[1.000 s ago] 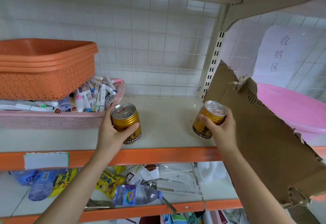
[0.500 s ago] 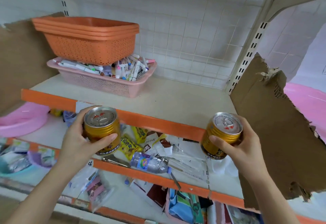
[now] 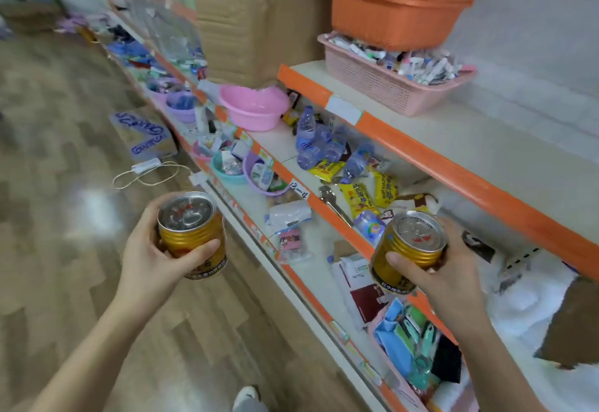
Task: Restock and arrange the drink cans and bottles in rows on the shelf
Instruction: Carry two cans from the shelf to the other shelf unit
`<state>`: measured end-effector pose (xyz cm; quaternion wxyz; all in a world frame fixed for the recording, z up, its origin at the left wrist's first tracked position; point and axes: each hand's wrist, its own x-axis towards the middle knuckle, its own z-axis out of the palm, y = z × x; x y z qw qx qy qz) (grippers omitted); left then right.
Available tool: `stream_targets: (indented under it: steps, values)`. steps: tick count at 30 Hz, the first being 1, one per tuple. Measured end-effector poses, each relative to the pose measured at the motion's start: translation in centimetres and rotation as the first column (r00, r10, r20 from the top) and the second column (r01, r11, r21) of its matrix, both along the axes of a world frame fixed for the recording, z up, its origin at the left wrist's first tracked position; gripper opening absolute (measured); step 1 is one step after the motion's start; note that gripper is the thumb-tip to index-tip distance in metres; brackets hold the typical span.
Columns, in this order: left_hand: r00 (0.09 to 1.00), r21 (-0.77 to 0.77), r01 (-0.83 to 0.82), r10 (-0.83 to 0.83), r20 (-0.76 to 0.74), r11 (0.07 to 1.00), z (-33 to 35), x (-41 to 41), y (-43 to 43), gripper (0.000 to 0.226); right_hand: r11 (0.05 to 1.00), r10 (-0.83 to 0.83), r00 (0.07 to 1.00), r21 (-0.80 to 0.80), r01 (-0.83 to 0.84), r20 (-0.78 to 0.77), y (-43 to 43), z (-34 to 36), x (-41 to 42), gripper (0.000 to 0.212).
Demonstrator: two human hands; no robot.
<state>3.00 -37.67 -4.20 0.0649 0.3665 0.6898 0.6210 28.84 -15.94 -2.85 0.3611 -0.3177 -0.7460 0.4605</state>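
Observation:
I hold two gold drink cans in front of the shelving, away from the shelf boards. My left hand (image 3: 152, 256) grips one gold can (image 3: 191, 233) over the wooden floor, silver lid up. My right hand (image 3: 447, 269) grips the other gold can (image 3: 410, 249), tilted slightly, in front of the lower shelves. The orange-edged upper shelf (image 3: 453, 165) runs away to the right. Several clear plastic water bottles (image 3: 314, 142) lie on their sides on the shelf below it.
On the upper shelf stand stacked orange baskets (image 3: 395, 13) over a pink basket (image 3: 372, 81) of pens, beside a cardboard divider (image 3: 252, 29). A pink basin (image 3: 252, 107), snack packets (image 3: 366, 194) and small tubs fill lower shelves. A cable (image 3: 146, 175) lies on the floor.
Both cans have come off the upper shelf and back toward me. The view has swung left and down, so the aisle floor and the long run of shelves now show.

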Motion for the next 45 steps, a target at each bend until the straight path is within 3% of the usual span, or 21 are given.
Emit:
stream_targets:
  steps: [9, 14, 20, 28, 36, 41, 45]
  values:
    - [0.903, 0.022, -0.431, 0.43, 0.019, 0.902, 0.2, -0.3, -17.3, 0.06, 0.909, 0.405, 0.912, 0.081, -0.409, 0.058, -8.6, 0.5, -12.4, 0.057]
    - [0.788, 0.03, -0.616, 0.615, 0.034, 0.787, 0.4, -0.7, -27.8, 0.06, 0.778, 0.628, 0.778, 0.045, -0.627, -0.008, -17.9, 1.4, -20.2, 0.051]
    - [0.599, 0.005, -0.8, 0.8, 0.011, 0.599, 0.3, 0.9, -38.5, 0.061, 0.538, 0.843, 0.537, 0.007, -0.843, -0.033, -28.9, 0.7, -27.9, 0.062]
    - [0.153, -0.027, -0.987, 0.985, 0.085, 0.156, -0.2, 5.8, -47.3, 0.063, 0.152, 0.988, 0.151, 0.033, -0.988, -0.014, -42.6, 0.3, -35.8, 0.064]
    - [-0.249, -0.023, -0.968, 0.966, 0.073, -0.248, -0.3, 8.4, -51.1, 0.067, -0.253, 0.968, -0.253, 0.011, -0.968, -0.006, -54.4, 0.2, -41.4, 0.068]
    - [-0.433, 0.008, -0.899, 0.894, 0.119, -0.437, 0.1, 10.4, -52.2, 0.06, -0.48, 0.877, -0.48, -0.009, -0.877, 0.008, -61.8, 0.0, -42.0, 0.064]
    - [-0.557, -0.001, -0.826, 0.817, 0.149, -0.563, -0.4, 13.2, -54.0, 0.064, -0.598, 0.801, -0.598, 0.005, -0.801, 0.023, -68.0, -0.3, -41.0, 0.066]
